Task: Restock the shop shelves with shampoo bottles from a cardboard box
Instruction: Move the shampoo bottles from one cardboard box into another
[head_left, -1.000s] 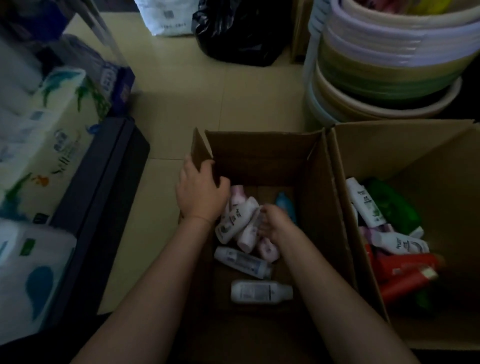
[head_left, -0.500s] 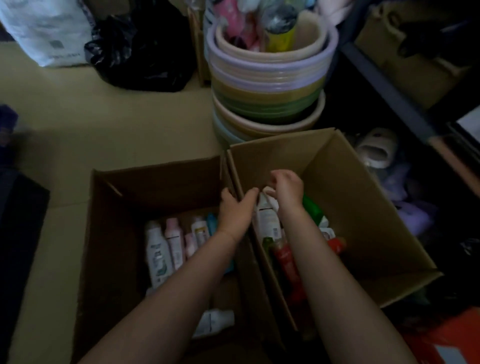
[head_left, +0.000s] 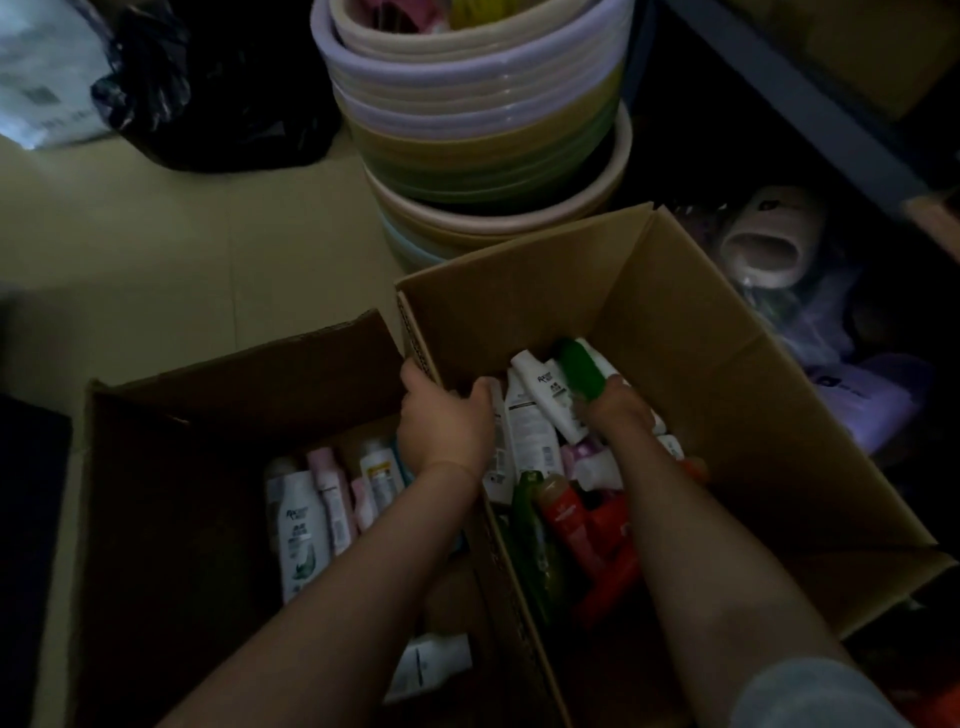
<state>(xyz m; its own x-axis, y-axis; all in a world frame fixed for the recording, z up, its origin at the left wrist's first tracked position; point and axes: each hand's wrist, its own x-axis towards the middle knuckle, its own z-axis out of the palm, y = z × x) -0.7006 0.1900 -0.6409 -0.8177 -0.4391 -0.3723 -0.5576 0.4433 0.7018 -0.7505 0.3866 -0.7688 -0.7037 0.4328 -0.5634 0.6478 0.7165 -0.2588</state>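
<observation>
The right-hand box's (head_left: 701, 332) near wall is gripped by the left hand (head_left: 447, 423); inside it, a green bottle (head_left: 582, 374) is touched by the right hand (head_left: 618, 410), finger state unclear.

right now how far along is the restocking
Early. Done: nothing shelved in view. In hand: left hand grips the right box's wall; right hand reaches among its bottles, grip hidden. Left: both boxes, including the left box, hold many bottles.
</observation>
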